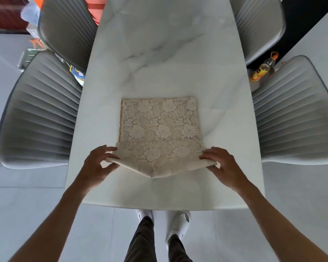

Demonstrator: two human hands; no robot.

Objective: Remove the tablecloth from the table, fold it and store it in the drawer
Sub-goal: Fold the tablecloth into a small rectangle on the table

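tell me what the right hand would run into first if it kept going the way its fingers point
The right hand points left and slightly away, already pinching the near corner of the tablecloth. Going straight on, it would most likely push into the tablecloth's raised near fold first, then towards the left hand, though depth is unclear.

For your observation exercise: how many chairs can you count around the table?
4. Two stand along the table's left side, one near and one far; two along the right, near and far. Others beyond the frame may be hidden.
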